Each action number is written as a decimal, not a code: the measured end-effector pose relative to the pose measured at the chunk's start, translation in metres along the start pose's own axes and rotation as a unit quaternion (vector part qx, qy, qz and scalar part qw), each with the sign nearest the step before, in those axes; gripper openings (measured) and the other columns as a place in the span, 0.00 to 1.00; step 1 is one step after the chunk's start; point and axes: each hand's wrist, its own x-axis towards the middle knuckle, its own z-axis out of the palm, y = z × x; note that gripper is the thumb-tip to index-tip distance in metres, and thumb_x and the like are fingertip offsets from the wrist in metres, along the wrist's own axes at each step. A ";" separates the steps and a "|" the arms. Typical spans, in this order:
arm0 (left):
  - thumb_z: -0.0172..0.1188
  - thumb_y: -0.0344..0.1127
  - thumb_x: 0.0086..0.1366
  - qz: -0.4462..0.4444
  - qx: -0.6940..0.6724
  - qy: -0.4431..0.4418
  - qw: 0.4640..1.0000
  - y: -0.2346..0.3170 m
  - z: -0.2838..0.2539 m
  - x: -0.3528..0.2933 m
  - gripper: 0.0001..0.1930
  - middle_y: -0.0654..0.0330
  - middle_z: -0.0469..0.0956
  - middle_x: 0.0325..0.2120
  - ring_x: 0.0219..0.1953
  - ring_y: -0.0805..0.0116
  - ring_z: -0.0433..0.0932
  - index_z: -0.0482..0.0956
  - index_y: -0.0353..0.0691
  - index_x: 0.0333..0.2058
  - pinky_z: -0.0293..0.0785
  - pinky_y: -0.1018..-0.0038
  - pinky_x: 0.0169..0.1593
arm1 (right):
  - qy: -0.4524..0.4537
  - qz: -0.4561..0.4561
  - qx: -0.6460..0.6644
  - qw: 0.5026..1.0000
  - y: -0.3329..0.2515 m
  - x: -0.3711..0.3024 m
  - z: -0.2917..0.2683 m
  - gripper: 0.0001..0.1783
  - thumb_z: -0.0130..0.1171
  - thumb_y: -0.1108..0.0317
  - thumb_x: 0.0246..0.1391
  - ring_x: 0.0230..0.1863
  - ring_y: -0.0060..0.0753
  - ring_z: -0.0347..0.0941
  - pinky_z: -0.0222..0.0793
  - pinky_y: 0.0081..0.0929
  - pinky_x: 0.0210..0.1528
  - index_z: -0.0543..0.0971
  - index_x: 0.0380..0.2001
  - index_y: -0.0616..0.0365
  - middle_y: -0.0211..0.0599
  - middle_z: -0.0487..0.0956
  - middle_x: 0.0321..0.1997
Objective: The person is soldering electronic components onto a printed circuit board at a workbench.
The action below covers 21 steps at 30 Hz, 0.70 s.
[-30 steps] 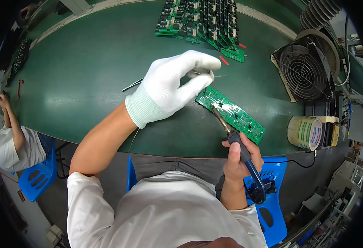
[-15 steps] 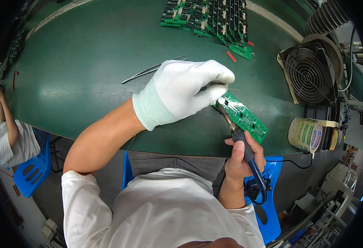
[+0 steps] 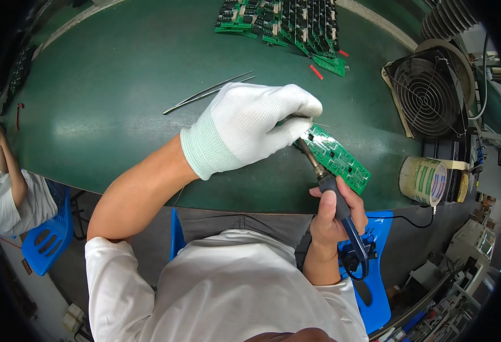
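In a white knit glove, my left hand (image 3: 256, 122) is closed in a pinch at the far left end of a green circuit board (image 3: 341, 162). A thin solder wire (image 3: 321, 124) sticks out past its fingertips, and another thin strand hangs below the wrist. My bare right hand (image 3: 336, 214) grips a soldering iron (image 3: 333, 194) by its dark blue handle. The iron's metal tip points up and left, reaching the board's end beside my gloved thumb; the exact contact is hidden. A pair of metal tweezers (image 3: 196, 98) lies behind my left hand on the green table.
Several populated circuit boards (image 3: 282, 25) are stacked at the far side, near a red strip (image 3: 316, 72). A fan (image 3: 427, 97) with a wire guard stands at right, and a tape roll (image 3: 422, 181) is at the right edge. Another person (image 3: 19, 188) sits at far left.
The view has shifted slightly, so the far boards and tweezers appear a little further left and up. Both hands, the iron and the board keep nearly the same arrangement.
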 end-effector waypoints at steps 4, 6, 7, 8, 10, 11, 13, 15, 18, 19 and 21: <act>0.66 0.27 0.52 0.001 -0.001 -0.002 1.000 0.001 0.001 0.000 0.11 0.69 0.82 0.25 0.21 0.69 0.77 0.79 0.45 0.35 0.72 0.74 0.26 | -0.004 -0.002 -0.003 1.000 0.000 0.001 0.000 0.13 0.60 0.70 0.56 0.18 0.34 0.78 0.74 0.20 0.26 0.78 0.42 0.67 0.43 0.81 0.21; 0.66 0.27 0.52 0.000 -0.002 -0.002 1.000 0.001 0.002 0.000 0.10 0.69 0.82 0.25 0.21 0.68 0.77 0.79 0.45 0.34 0.72 0.73 0.26 | -0.009 -0.004 -0.006 1.000 -0.001 0.001 -0.001 0.13 0.60 0.70 0.56 0.18 0.34 0.78 0.74 0.20 0.26 0.77 0.42 0.67 0.43 0.81 0.21; 0.66 0.27 0.52 -0.001 -0.001 -0.003 1.000 0.001 0.002 0.000 0.10 0.69 0.82 0.25 0.21 0.68 0.77 0.79 0.45 0.34 0.72 0.73 0.26 | -0.008 -0.003 -0.005 1.000 -0.002 0.002 -0.001 0.13 0.60 0.70 0.56 0.18 0.34 0.78 0.74 0.20 0.26 0.77 0.42 0.67 0.43 0.81 0.21; 0.66 0.28 0.52 0.004 0.009 -0.008 1.000 0.001 0.001 0.000 0.10 0.68 0.82 0.25 0.21 0.68 0.77 0.79 0.45 0.34 0.71 0.73 0.26 | -0.010 -0.001 -0.004 1.000 -0.003 0.003 -0.001 0.13 0.59 0.70 0.56 0.18 0.34 0.78 0.74 0.20 0.26 0.77 0.42 0.67 0.43 0.81 0.21; 0.67 0.28 0.52 0.014 0.028 -0.019 0.999 0.001 0.001 0.001 0.09 0.68 0.81 0.24 0.21 0.68 0.77 0.80 0.45 0.33 0.71 0.73 0.26 | -0.014 0.004 0.000 1.000 -0.005 0.004 0.000 0.13 0.59 0.70 0.56 0.18 0.34 0.78 0.74 0.20 0.26 0.78 0.42 0.67 0.43 0.81 0.20; 0.67 0.28 0.52 0.019 0.039 -0.025 0.999 0.002 0.000 0.001 0.08 0.68 0.81 0.24 0.21 0.67 0.77 0.80 0.45 0.33 0.71 0.73 0.26 | -0.015 0.006 0.002 1.000 -0.005 0.004 0.000 0.13 0.59 0.70 0.57 0.18 0.34 0.78 0.74 0.20 0.26 0.78 0.42 0.67 0.43 0.81 0.20; 0.67 0.29 0.52 0.020 0.035 -0.029 0.999 0.002 0.001 0.002 0.08 0.68 0.81 0.24 0.21 0.67 0.77 0.80 0.44 0.32 0.71 0.73 0.26 | -0.009 0.009 0.012 1.000 -0.003 0.001 -0.004 0.13 0.60 0.70 0.55 0.19 0.34 0.79 0.74 0.21 0.27 0.78 0.42 0.66 0.44 0.82 0.22; 0.67 0.29 0.52 0.019 0.029 -0.033 0.999 0.003 0.001 0.003 0.07 0.67 0.81 0.24 0.21 0.67 0.77 0.80 0.44 0.31 0.71 0.73 0.27 | -0.001 0.013 0.033 0.999 0.000 -0.004 -0.009 0.15 0.63 0.70 0.53 0.20 0.35 0.80 0.75 0.22 0.27 0.78 0.43 0.66 0.46 0.83 0.25; 0.67 0.30 0.52 0.018 0.024 -0.044 0.999 0.005 0.000 0.005 0.06 0.67 0.81 0.23 0.21 0.66 0.77 0.81 0.44 0.31 0.71 0.73 0.27 | 0.021 0.018 0.060 0.998 0.005 -0.009 -0.007 0.16 0.63 0.70 0.53 0.21 0.36 0.80 0.76 0.23 0.27 0.77 0.44 0.66 0.47 0.83 0.25; 0.67 0.30 0.53 0.015 0.021 -0.052 0.998 0.006 0.000 0.005 0.06 0.67 0.81 0.23 0.21 0.66 0.76 0.81 0.44 0.31 0.71 0.73 0.27 | 0.037 0.020 0.076 0.996 0.006 -0.010 -0.006 0.16 0.61 0.70 0.55 0.20 0.37 0.79 0.76 0.23 0.28 0.76 0.44 0.67 0.47 0.82 0.24; 0.66 0.30 0.53 0.011 0.014 -0.067 0.998 0.008 -0.001 0.007 0.06 0.67 0.80 0.23 0.21 0.66 0.76 0.81 0.44 0.32 0.71 0.73 0.27 | 0.068 0.024 0.107 0.992 0.008 -0.011 -0.003 0.16 0.56 0.68 0.58 0.19 0.38 0.79 0.75 0.24 0.28 0.75 0.45 0.69 0.46 0.80 0.22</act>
